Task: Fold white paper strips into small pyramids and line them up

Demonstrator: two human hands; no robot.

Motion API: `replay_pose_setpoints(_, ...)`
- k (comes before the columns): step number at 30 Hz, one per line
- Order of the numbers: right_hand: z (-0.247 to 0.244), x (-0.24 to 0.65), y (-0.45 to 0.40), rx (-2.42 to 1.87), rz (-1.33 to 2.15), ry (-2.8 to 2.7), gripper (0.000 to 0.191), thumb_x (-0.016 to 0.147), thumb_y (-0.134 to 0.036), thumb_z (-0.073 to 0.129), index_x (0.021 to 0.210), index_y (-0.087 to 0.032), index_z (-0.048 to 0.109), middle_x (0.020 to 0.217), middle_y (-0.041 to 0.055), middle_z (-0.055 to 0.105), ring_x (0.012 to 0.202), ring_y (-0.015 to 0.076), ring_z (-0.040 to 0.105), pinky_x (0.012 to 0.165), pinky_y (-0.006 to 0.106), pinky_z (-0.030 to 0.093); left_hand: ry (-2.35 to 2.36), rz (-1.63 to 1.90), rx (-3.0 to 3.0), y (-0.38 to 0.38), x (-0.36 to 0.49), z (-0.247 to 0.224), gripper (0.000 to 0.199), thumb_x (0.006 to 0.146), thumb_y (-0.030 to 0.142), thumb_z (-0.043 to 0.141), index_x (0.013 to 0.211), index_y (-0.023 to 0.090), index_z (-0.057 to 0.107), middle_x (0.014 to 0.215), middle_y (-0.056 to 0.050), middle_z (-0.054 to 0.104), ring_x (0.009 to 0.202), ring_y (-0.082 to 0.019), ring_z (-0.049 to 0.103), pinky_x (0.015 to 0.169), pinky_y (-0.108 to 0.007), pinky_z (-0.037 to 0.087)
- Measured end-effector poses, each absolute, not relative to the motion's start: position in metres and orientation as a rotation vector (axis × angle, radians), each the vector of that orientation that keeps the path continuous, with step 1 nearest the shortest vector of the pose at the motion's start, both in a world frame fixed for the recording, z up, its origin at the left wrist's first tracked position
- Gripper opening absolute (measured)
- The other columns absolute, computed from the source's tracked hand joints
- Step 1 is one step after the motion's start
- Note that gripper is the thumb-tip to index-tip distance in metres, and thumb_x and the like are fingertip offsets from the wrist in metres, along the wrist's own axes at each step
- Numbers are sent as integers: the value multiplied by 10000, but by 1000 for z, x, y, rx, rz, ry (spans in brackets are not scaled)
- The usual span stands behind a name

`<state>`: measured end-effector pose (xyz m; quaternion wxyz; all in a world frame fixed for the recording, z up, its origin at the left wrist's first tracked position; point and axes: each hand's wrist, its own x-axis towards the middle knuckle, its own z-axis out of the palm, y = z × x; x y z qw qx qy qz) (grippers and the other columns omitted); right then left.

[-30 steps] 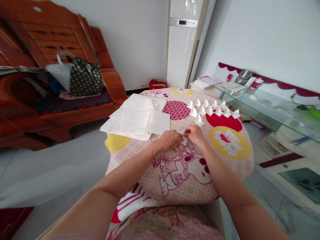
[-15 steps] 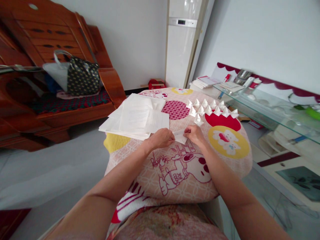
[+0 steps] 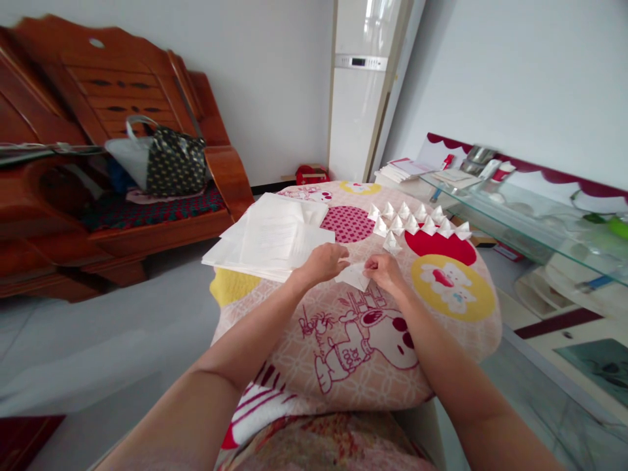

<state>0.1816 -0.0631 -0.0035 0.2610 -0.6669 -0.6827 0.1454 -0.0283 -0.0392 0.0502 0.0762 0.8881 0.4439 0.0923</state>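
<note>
A small folded white paper (image 3: 354,277) lies on the patterned tablecloth between my hands. My right hand (image 3: 383,271) pinches its right edge. At the paper's upper left is my left hand (image 3: 326,263), its fingers apart and holding nothing. Beyond my left hand, a pile of white sheets (image 3: 265,235) with faint print spreads over the cloth. Several small folded white paper shapes (image 3: 412,224) stand in rows past my right hand, and a single one (image 3: 392,244) sits nearer to me.
A glass shelf (image 3: 530,209) with dishes and papers runs along the right side. A wooden bench (image 3: 147,78) holding a black patterned bag (image 3: 177,160) stands at the left. A tall white cabinet-like unit (image 3: 357,118) is behind the table (image 3: 318,386).
My left hand has opened and lifted off the paper, moving slightly up. More of the paper shows now. The whole view has shifted slightly, with the scene lower and further right.
</note>
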Motion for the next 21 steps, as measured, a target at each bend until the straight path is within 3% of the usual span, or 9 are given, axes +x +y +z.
replay_pose_setpoints(4, 2, 179, -68, -1834, 387, -1874, 132, 780, -79, 722, 875, -151, 778, 882, 99, 797, 800, 209, 725, 716, 286, 509, 1327, 160, 2696, -31, -18, 31, 286, 881, 267, 699, 1145, 160, 723, 1158, -116, 742, 1098, -260, 673, 933, -329, 505)
replay_pose_setpoints(10, 14, 177, -76, -1860, 251, -2019, 204, 801, -80, 723, 984, -151, 778, 987, 127, 788, 937, 261, 723, 837, 345, 534, 1223, 210, 2482, -26, -18, 26, 303, 807, 251, 727, 1100, 176, 732, 981, -46, 764, 883, -203, 690, 769, -272, 489)
replay_pose_setpoints(15, 18, 184, -76, -1697, 103, -2099, 348, 777, -62, 724, 1109, -165, 753, 1174, 138, 740, 1145, 283, 657, 1013, 407, 502, 1120, 233, 2329, -27, -20, 26, 173, 788, 222, 701, 939, 159, 758, 794, -4, 725, 731, -155, 639, 657, -238, 426)
replay_pose_setpoints(21, 11, 195, -69, -1463, 319, -2226, 371, 748, -27, 705, 1083, -178, 752, 1195, 121, 725, 1141, 282, 652, 1049, 445, 492, 1141, 290, 2384, -36, -18, 20, 131, 811, 277, 695, 869, 169, 743, 773, -2, 716, 699, -149, 614, 640, -243, 412)
